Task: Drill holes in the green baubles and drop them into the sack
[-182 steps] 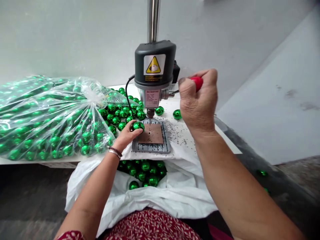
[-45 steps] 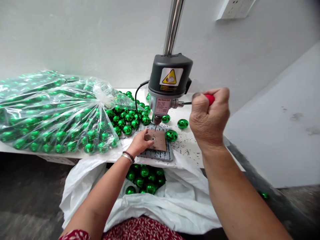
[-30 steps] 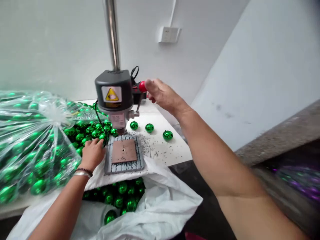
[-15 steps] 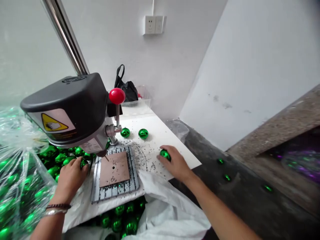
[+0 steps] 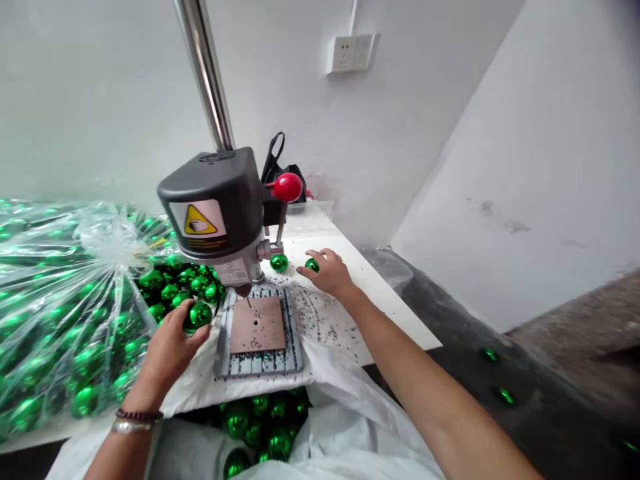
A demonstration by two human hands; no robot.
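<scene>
My left hand (image 5: 173, 343) holds a shiny green ball (image 5: 201, 314) between thumb and fingers, left of the drill press (image 5: 215, 207). Out on the white table, my right hand (image 5: 329, 272) has its fingers curved around another green ball (image 5: 312, 265). A third green ball (image 5: 279, 262) rests on the table beside it, nearer the press. Under the drill bit lies a brown square board (image 5: 257, 325) with a dark hole, on a slotted metal base (image 5: 293, 360) strewn with dark bits.
A clear plastic bag (image 5: 90, 320) of green balls fills the left. More balls lie in a white sack (image 5: 360, 427) at the front. A black bag (image 5: 295, 175) stands behind the press. Several balls lie on the floor (image 5: 450, 393).
The view has swung left. My right hand has moved back across the table to the ball near the press. My left hand now has a ball clearly in its grasp beside the press base.
</scene>
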